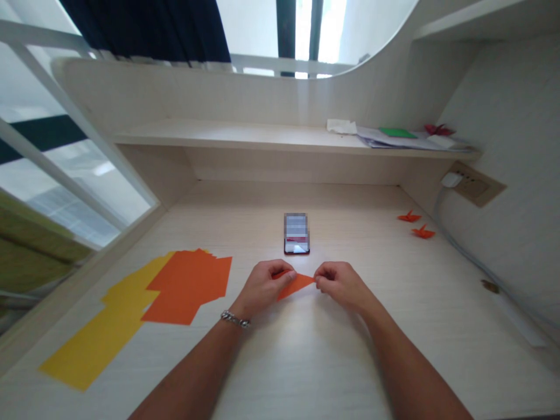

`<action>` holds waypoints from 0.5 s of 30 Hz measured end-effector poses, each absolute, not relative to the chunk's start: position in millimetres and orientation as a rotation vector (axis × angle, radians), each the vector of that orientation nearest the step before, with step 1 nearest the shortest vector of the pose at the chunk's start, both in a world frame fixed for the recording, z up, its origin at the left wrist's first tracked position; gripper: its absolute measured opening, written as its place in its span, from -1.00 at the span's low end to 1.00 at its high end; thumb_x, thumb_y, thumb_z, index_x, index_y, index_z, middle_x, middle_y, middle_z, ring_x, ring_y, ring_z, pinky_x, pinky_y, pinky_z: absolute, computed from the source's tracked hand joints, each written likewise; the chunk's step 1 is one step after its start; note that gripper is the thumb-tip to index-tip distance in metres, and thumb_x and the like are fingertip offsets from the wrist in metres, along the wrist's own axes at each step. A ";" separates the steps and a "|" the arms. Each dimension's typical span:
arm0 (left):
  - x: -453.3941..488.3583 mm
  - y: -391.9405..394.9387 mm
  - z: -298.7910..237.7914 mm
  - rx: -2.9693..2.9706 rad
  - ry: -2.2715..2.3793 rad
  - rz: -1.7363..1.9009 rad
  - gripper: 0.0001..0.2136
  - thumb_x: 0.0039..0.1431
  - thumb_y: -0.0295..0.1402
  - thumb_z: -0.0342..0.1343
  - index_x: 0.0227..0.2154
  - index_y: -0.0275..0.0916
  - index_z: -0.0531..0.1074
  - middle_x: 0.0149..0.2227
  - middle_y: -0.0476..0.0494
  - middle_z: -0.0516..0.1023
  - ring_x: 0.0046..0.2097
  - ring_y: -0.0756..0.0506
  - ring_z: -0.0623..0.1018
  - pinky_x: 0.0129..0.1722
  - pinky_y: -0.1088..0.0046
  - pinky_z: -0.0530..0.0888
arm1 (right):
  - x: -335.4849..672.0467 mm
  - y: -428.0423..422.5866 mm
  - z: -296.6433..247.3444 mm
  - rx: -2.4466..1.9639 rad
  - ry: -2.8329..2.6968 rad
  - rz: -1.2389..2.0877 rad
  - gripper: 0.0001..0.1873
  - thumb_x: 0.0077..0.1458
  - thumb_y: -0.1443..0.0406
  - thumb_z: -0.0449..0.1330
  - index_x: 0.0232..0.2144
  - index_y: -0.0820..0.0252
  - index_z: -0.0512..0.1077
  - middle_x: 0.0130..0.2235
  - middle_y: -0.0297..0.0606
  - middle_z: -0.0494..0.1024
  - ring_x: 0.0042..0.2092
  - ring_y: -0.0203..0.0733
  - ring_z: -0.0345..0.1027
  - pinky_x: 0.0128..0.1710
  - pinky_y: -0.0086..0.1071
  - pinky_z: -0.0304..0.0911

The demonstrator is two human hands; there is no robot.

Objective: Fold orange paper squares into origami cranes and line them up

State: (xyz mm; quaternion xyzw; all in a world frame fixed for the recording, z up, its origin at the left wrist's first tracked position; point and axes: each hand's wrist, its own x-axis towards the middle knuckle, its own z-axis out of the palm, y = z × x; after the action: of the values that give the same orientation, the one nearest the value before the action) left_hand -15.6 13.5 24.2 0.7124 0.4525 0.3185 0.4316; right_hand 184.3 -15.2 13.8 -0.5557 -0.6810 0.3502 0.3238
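Between my hands is a folded piece of orange paper (296, 284), a flat, pointed shape just above the desk. My left hand (269, 286) grips its wide left end, thumb on top and fingers curled behind. The sharp right tip is pinched by thumb and forefinger of my right hand (336, 281). Just beyond the hands a phone (296, 233) lies with its screen lit. Part of the paper's left side is covered by my left fingers.
Orange sheets (192, 286) overlap yellow sheets (94, 344) at the left. Two small folded orange paper figures, one nearer (423, 232), sit at the right. A grey cable (464, 251) runs from a wall socket (476, 184). A shelf (245, 137) with papers crosses the back.
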 end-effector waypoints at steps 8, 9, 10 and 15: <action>-24.3 20.2 18.7 1.658 1.178 0.902 -0.78 0.05 -0.22 0.10 -0.48 -0.28 0.51 -0.46 -0.09 0.53 -0.40 -0.06 0.45 -0.40 0.49 0.35 | 196.0 -8.7 4.4 -1.401 -1.472 1.052 -0.85 -0.01 0.28 0.11 -0.45 0.22 0.46 -0.51 -0.31 0.49 -0.47 -0.27 0.34 -0.45 -0.42 0.22; -23.5 20.0 18.1 1.646 1.160 0.899 -0.78 0.05 -0.22 0.10 -0.47 -0.29 0.52 -0.47 -0.09 0.53 -0.40 -0.06 0.44 -0.42 0.49 0.35 | 192.7 -8.9 4.1 -1.350 -1.446 1.091 -0.81 0.02 0.24 0.10 -0.41 0.23 0.46 -0.46 -0.29 0.51 -0.44 -0.26 0.35 -0.43 -0.42 0.24; -22.0 19.4 17.6 1.637 1.139 0.892 -0.78 0.05 -0.22 0.11 -0.47 -0.29 0.52 -0.48 -0.10 0.52 -0.41 -0.05 0.44 -0.43 0.50 0.35 | 188.7 -9.5 4.1 -1.312 -1.459 1.116 -0.78 0.05 0.21 0.11 -0.37 0.24 0.46 -0.43 -0.27 0.52 -0.43 -0.26 0.35 -0.42 -0.41 0.24; -12.8 13.7 17.6 1.693 1.061 0.791 -0.82 0.05 -0.30 0.08 -0.48 -0.29 0.52 -0.47 -0.10 0.53 -0.41 -0.04 0.45 -0.41 0.50 0.36 | 173.2 -16.5 7.7 -1.338 -1.660 1.009 -0.84 0.07 0.26 0.12 -0.48 0.20 0.43 -0.52 -0.36 0.43 -0.47 -0.31 0.26 -0.48 -0.46 0.13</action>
State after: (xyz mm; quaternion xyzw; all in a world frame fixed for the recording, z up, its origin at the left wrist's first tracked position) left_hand -12.8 13.7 17.6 0.6927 0.4342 0.3238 0.4762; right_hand 173.2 -16.5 7.7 -0.5243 -0.6506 0.3954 0.3815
